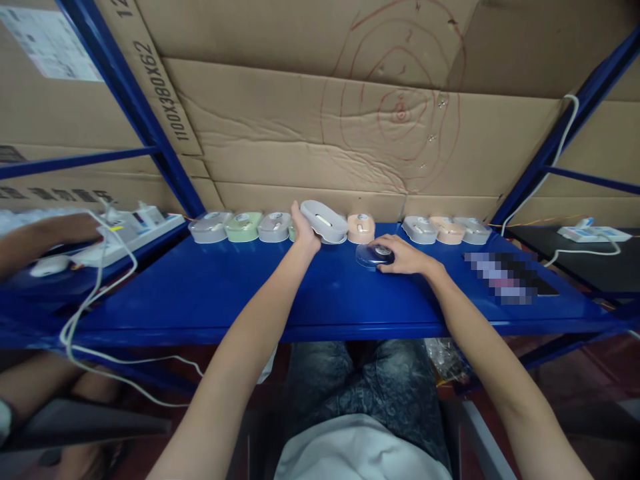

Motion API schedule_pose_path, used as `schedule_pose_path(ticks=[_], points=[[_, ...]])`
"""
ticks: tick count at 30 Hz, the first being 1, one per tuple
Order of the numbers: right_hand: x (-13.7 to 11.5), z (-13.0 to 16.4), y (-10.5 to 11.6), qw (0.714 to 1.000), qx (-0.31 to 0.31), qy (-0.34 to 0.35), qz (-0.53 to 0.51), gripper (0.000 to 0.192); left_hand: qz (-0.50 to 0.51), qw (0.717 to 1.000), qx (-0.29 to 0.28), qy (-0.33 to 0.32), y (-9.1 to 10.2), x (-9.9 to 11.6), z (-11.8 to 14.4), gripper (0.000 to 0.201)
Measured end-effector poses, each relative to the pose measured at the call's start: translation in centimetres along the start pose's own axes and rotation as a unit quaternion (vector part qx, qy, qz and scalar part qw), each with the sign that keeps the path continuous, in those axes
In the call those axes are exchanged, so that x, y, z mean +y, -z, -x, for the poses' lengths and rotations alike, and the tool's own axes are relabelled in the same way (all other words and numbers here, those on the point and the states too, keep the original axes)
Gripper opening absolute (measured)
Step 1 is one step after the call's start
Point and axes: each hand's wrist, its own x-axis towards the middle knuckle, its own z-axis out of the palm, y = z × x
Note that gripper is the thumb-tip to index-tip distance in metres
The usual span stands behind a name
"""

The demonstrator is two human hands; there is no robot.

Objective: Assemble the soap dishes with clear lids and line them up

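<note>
My left hand (304, 230) grips a grey oval plastic box (324, 222), raised and tilted, its open top with a small slot-like mark facing me. On the blue table, my right hand (400, 255) closes its fingers round a clear plastic lid (369, 257) with a round label. Behind them a row of like boxes stands along the back edge. An orange box (361, 229) is just right of the raised one. To its left are a grey box (275, 228) and a green box (245, 227); another green one is mostly hidden behind my left hand.
A cardboard wall (280, 127) with red rings rises behind the blue table (200, 287). At right lies a flat, pixelated item (505, 277). White cables (75, 327) hang at left, near a power strip (120, 240) and another person's arm (45, 243).
</note>
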Motion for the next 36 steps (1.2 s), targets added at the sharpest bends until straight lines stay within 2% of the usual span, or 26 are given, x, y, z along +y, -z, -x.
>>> schedule_pose_path(ticks=[3,5,8,11,15,19,22,28,32,36], points=[[0.2,0.1,-0.1,1.000,0.006,0.002,-0.006,0.066,0.013,0.999,0.043,-0.005,-0.9,-0.2,1.0,0.047],[0.0,0.0,0.0,0.999,0.040,-0.004,-0.018,0.063,0.000,0.999,0.042,0.012,-1.3,-0.5,1.8,0.050],[-0.9,-0.3,0.0,0.988,0.138,-0.018,-0.063,0.068,-0.023,0.999,0.018,0.032,-1.9,-1.4,2.9,0.053],[-2.1,-0.9,-0.5,0.971,0.201,-0.030,-0.128,0.086,-0.050,0.997,-0.038,0.051,-2.5,-3.0,4.3,0.056],[-3.1,-1.4,-1.4,0.969,0.193,-0.023,-0.153,0.099,-0.089,0.983,-0.148,0.068,-3.3,-5.2,6.1,0.062],[-3.3,-1.4,-1.3,0.971,0.197,-0.024,-0.130,0.082,-0.135,0.955,-0.251,0.078,-3.4,-5.6,7.0,0.061],[-3.2,-1.2,-0.5,0.961,0.210,-0.036,-0.178,0.071,-0.166,0.935,-0.308,0.061,-3.2,-4.7,7.2,0.058],[-3.6,-0.9,0.9,0.930,0.201,-0.063,-0.302,0.072,-0.206,0.915,-0.346,0.015,-3.2,-3.3,7.4,0.066],[-3.7,-1.2,0.6,0.910,0.214,-0.089,-0.343,0.072,-0.202,0.920,-0.336,0.013,-3.2,-3.1,7.3,0.065],[-2.5,-1.6,0.0,0.885,0.233,-0.138,-0.380,0.080,-0.201,0.918,-0.341,0.028,-3.3,-3.0,7.3,0.067]])
